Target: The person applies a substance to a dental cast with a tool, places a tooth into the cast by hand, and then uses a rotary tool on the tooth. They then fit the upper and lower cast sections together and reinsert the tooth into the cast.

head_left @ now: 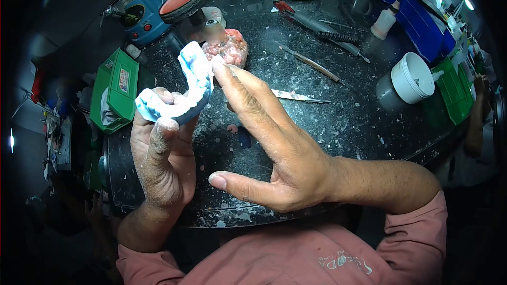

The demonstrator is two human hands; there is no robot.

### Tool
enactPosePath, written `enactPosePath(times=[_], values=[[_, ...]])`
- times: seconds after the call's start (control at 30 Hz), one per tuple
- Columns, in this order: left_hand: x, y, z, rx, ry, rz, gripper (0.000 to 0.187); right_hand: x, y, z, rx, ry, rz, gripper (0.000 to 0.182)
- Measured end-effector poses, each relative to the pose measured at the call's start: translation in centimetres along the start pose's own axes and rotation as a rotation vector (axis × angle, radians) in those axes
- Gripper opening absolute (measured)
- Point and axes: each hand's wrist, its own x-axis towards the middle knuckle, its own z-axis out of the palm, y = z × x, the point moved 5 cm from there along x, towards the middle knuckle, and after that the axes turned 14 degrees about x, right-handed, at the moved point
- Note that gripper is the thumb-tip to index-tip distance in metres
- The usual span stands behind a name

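A white and blue horseshoe-shaped dental cast [182, 100] is brightly lit at centre-left, raised above the black table. My left hand [163, 158], dusty with pale powder, pinches its lower left part between thumb and fingers. To the right of the cast is my right hand [280, 148]. Its thumb stands well apart from the stretched fingers, with nothing held; the fingertips are beside the cast's right edge, and I cannot tell whether they touch it. Behind the cast lies a lumpy pink and white mass [228, 48]. A scalpel [298, 96] rests on the table behind my right hand.
The speckled black table [338, 132] carries a wooden-handled tool [311, 64], a handpiece [325, 31] and a white tub [413, 78]. Green bins [115, 91] stand at left. A blue machine [145, 16] is at the back left. At far right is another person's arm [477, 116].
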Motion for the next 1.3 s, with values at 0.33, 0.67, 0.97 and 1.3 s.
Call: enactPosePath(times=[0.33, 0.67, 0.97, 1.3], values=[[0.0, 0.7, 0.8, 0.084, -0.076, 0.117, 0.061, 0.1, -0.6, -1.2, 0.100, 0.106, -0.122, 0.082], [0.1, 0.7, 0.7, 0.089, -0.102, 0.081, 0.058, 0.1, -0.2, -0.7, 0.096, 0.097, -0.111, 0.085], [0.0, 0.9, 0.9, 0.020, -0.076, 0.066, 0.058, 0.1, -0.4, -0.7, 0.089, 0.093, -0.138, 0.086], [0.1, 1.2, 1.0, 0.076, -0.187, 0.107, 0.061, 0.1, -0.9, -0.7, 0.042, 0.048, -0.145, 0.087]])
